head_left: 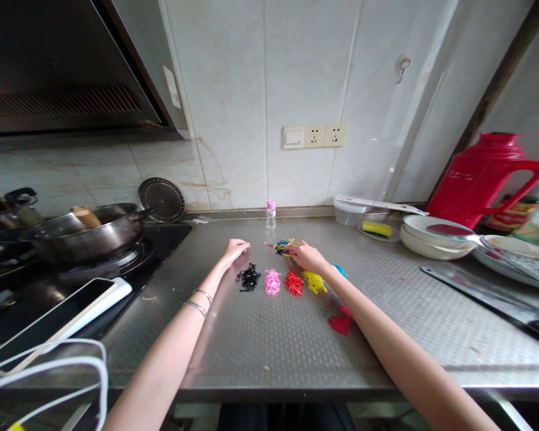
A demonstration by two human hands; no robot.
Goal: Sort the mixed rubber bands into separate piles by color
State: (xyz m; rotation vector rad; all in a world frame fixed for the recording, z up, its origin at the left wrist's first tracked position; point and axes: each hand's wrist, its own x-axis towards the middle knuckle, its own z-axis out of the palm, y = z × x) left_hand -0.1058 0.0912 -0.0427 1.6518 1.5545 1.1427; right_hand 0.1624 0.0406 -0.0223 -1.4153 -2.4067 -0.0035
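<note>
My right hand [308,256] reaches into a small pile of mixed-colour rubber bands [282,246], fingers bent down and together; whatever they pinch is too small to make out. Left of that pile, my left hand [235,249] hovers over the counter with thumb and fingers closed, their contents hidden. Nearer me, sorted heaps lie in a row: black bands [249,278], pink bands [272,282], red bands [293,282] and yellow bands [315,281]. Some blue bands [340,270] show partly behind my right forearm. Behind the mixed pile stands a clear little bottle [270,220] with a pink cap.
A red piece [340,324] lies beside my right forearm. To the right are a knife [480,294], stacked bowls [435,239], a yellow sponge [377,228] and a red thermos [480,179]. At left, a pan [90,239] sits on the stove, with a phone [54,323] nearer me.
</note>
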